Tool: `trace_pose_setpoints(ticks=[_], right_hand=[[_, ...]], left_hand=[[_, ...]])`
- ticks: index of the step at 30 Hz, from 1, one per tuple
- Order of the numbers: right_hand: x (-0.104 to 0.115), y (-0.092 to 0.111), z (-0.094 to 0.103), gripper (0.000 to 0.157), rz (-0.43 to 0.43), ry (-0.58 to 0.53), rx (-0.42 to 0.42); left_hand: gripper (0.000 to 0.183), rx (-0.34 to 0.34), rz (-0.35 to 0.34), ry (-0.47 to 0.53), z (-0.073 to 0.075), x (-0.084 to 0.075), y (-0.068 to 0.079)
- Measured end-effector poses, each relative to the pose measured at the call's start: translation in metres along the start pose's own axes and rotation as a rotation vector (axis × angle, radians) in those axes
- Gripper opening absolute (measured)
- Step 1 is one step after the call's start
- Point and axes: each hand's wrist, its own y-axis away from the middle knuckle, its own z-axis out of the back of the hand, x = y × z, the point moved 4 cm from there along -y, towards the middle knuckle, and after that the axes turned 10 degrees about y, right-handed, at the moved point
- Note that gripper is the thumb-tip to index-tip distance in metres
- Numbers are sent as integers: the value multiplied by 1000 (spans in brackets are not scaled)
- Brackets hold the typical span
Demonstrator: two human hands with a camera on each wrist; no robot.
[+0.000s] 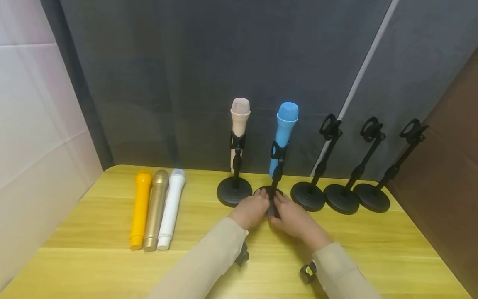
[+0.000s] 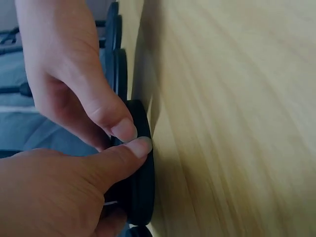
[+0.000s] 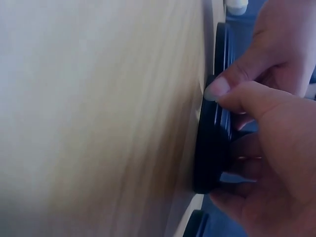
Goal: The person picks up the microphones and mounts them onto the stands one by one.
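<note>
A blue microphone (image 1: 284, 128) leans in the clip of a black desktop stand (image 1: 277, 176) near the table's back edge. Both of my hands grip that stand's round base, the left hand (image 1: 251, 211) on its left side and the right hand (image 1: 295, 218) on its right. In the left wrist view the thumbs meet at the front rim of the base (image 2: 143, 187), with fingers reaching over its top. The right wrist view shows the base (image 3: 210, 148) standing on the wooden table, fingers of the right hand (image 3: 289, 158) around its side. The hands partly cover the base.
Left of the hands, a beige microphone (image 1: 239, 122) is held in another black stand (image 1: 234, 192). Three stands with bare clips, one of them the nearest stand (image 1: 308, 195), line the right. Yellow (image 1: 140, 209), gold (image 1: 156, 211) and white (image 1: 171, 211) microphones lie side by side at left. A grey curtain (image 1: 186, 83) hangs behind.
</note>
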Motion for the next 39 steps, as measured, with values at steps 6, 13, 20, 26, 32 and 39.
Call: trace_pose_setpoints(ticks=[6,13,20,26,32,39], right_hand=[[-11,-11,-1,71,-55,-31,73],[-15,-16,-2,72,-102,-47,95],[-20,-14,-3,69,-115,-127,77],[-26,1,4,60,-65,-202,-35],[-30,24,17,52,-108,-290,-151],[-36,48,30,40,-222,-401,-328]], left_hand=[[63,7,25,60,2,4,-8],[63,48,49,103,3,6,-14],[61,35,62,103,3,8,-12],[58,-10,150,342,8,9,7],[46,-37,208,526,26,7,41],[42,-84,250,459,46,20,85]])
